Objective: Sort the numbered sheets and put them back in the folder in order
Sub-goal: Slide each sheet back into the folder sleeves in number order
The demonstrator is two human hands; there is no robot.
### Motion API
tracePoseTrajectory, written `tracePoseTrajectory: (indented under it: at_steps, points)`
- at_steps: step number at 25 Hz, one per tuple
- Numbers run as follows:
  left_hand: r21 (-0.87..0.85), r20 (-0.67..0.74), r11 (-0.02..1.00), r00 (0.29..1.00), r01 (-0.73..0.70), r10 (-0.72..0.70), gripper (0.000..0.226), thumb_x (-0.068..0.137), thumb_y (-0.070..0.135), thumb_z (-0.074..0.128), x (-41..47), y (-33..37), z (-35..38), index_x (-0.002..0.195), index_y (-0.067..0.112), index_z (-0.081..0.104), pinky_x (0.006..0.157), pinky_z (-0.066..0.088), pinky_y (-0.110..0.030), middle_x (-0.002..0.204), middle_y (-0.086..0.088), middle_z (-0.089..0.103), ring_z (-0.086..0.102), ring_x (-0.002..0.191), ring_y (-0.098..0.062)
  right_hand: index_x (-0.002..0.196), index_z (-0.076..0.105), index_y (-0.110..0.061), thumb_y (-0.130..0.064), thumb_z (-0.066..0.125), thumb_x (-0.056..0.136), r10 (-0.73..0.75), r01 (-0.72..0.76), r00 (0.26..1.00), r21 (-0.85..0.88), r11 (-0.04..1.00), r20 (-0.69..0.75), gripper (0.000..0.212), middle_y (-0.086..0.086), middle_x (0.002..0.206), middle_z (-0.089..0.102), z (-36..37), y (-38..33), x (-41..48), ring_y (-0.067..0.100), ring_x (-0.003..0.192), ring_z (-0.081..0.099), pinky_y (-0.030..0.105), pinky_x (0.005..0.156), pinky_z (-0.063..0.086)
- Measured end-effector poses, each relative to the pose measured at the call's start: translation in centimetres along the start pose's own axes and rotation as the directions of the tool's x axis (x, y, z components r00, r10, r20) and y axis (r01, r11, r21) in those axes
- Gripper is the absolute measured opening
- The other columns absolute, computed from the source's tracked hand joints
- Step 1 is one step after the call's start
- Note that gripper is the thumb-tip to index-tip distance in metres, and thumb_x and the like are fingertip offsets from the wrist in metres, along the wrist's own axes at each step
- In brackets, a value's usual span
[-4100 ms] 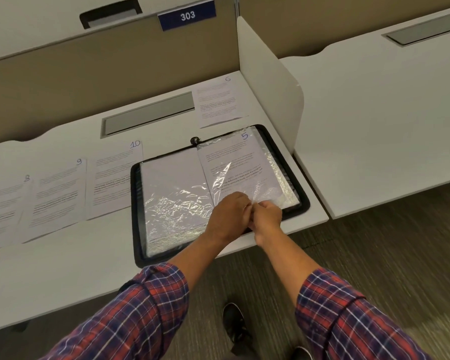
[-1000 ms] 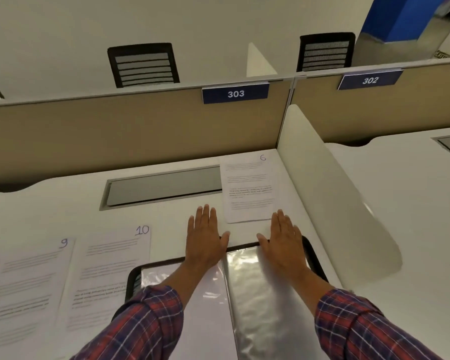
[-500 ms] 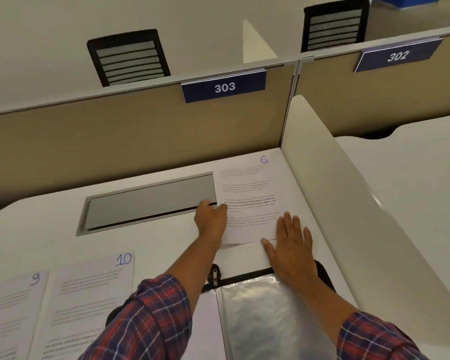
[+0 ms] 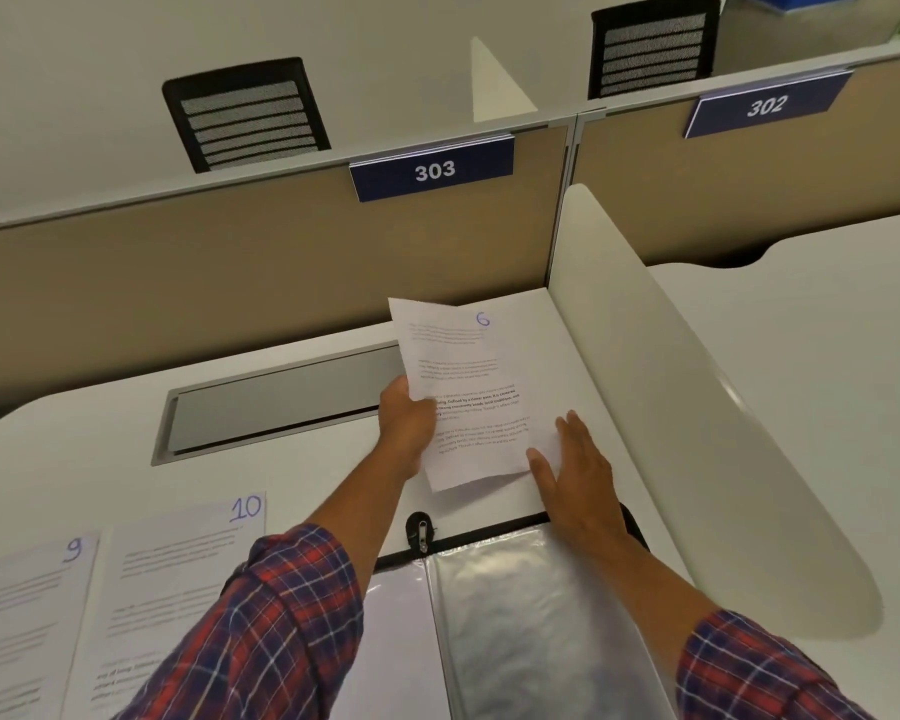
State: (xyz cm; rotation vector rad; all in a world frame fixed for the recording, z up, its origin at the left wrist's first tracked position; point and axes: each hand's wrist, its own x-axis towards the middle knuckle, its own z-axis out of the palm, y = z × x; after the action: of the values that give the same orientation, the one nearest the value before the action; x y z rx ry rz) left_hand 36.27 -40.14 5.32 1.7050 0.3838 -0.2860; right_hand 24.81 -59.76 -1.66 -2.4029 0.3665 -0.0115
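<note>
The sheet numbered 6 is lifted off the desk at its left side, near the far right corner. My left hand pinches its left edge. My right hand lies flat with straight fingers at the sheet's lower right corner. The open black folder with shiny plastic sleeves lies below my hands. Sheets numbered 9 and 10 lie flat on the desk at the left.
A white side divider stands right of the sheet. A beige back panel with a 303 label closes the far side. A grey cable tray lid is set into the white desk.
I leaned forward from the folder to sheet 6. My left hand took hold of its left edge and raised it, while my right hand stayed flat at its lower right corner.
</note>
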Motion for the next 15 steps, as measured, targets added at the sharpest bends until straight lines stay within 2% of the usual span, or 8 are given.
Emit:
tracePoseTrajectory:
  at_steps: [2,4,5,7,8,9,12,15]
  points:
    - [-0.081,-0.02,0.996,0.999,-0.044,0.042,0.03,0.103,0.004,0.058,-1.8,0.1,-1.2,0.111,0.032,0.068,0.065,0.059,-0.028,0.107,0.009,0.074,0.073,0.096,-0.014,0.165,0.023,-0.013,-0.048,0.054,0.105,0.151,-0.143,0.989,0.274,0.951,-0.009,0.076,0.006,0.171,0.024,-1.4,-1.5,-1.1,0.022,0.157,0.024,0.032,0.124,0.019]
    - [-0.157,-0.03,0.986,0.998,-0.062,0.058,0.033,0.102,0.003,0.058,-3.7,-0.1,-2.4,0.119,0.029,0.068,0.068,0.06,-0.027,0.113,0.009,0.074,0.073,0.1,-0.014,0.163,0.027,-0.014,-0.044,0.064,0.101,0.31,-0.282,0.95,0.514,0.81,0.032,0.079,0.008,0.166,0.036,-2.4,-3.2,-2.8,0.023,0.151,0.038,0.036,0.12,0.032]
    - [-0.189,-0.036,0.98,0.998,-0.064,0.058,0.034,0.102,0.002,0.059,-4.9,-0.2,-3.0,0.121,0.028,0.068,0.069,0.06,-0.027,0.114,0.009,0.074,0.073,0.101,-0.015,0.162,0.03,-0.013,-0.042,0.068,0.099,0.383,-0.343,0.92,0.633,0.694,0.079,0.079,0.008,0.161,0.043,-2.9,-4.0,-4.0,0.024,0.145,0.047,0.037,0.117,0.038]
    - [-0.251,-0.052,0.966,0.998,-0.059,0.047,0.033,0.101,0.002,0.061,-7.5,-0.3,-3.7,0.12,0.028,0.068,0.068,0.06,-0.027,0.115,0.008,0.074,0.073,0.101,-0.015,0.153,0.044,-0.006,-0.037,0.075,0.096,0.461,-0.415,0.853,0.854,0.314,0.245,0.073,0.013,0.143,0.061,-3.4,-4.9,-6.3,0.026,0.125,0.064,0.038,0.108,0.05]
    - [-0.276,-0.056,0.96,0.998,-0.056,0.042,0.033,0.101,0.002,0.061,-9.0,-0.5,-4.0,0.119,0.028,0.068,0.07,0.061,-0.029,0.115,0.008,0.074,0.073,0.101,-0.016,0.145,0.053,-0.001,-0.033,0.077,0.094,0.441,-0.42,0.834,0.9,0.117,0.332,0.065,0.016,0.133,0.068,-3.6,-5.1,-7.6,0.026,0.114,0.07,0.039,0.103,0.055]
    - [-0.291,-0.058,0.955,0.998,-0.048,0.032,0.032,0.101,0.002,0.062,-10.4,-0.8,-4.2,0.117,0.029,0.068,0.072,0.061,-0.032,0.115,0.007,0.074,0.073,0.1,-0.017,0.137,0.06,0.0,-0.029,0.077,0.094,0.404,-0.423,0.827,0.906,-0.015,0.392,0.055,0.016,0.125,0.072,-3.9,-5.4,-9.0,0.026,0.106,0.072,0.039,0.099,0.057]
    - [-0.294,-0.041,0.956,0.999,-0.015,0.003,0.029,0.101,0.007,0.064,-14.9,-2.1,-4.8,0.115,0.031,0.068,0.077,0.064,-0.041,0.111,0.007,0.076,0.074,0.098,-0.021,0.134,0.065,-0.006,-0.017,0.07,0.098,0.307,-0.406,0.845,0.899,-0.166,0.438,0.038,0.016,0.124,0.074,-4.6,-6.5,-13.5,0.029,0.11,0.073,0.043,0.099,0.057]
    - [-0.337,-0.006,0.941,1.0,-0.014,0.013,0.03,0.099,0.004,0.065,-19.1,-3.7,-5.4,0.114,0.03,0.069,0.076,0.065,-0.04,0.108,0.007,0.078,0.076,0.096,-0.02,0.135,0.063,-0.011,-0.007,0.068,0.097,0.303,-0.352,0.867,0.917,-0.186,0.394,0.039,0.014,0.125,0.074,-4.8,-6.9,-17.6,0.032,0.12,0.069,0.045,0.095,0.059]
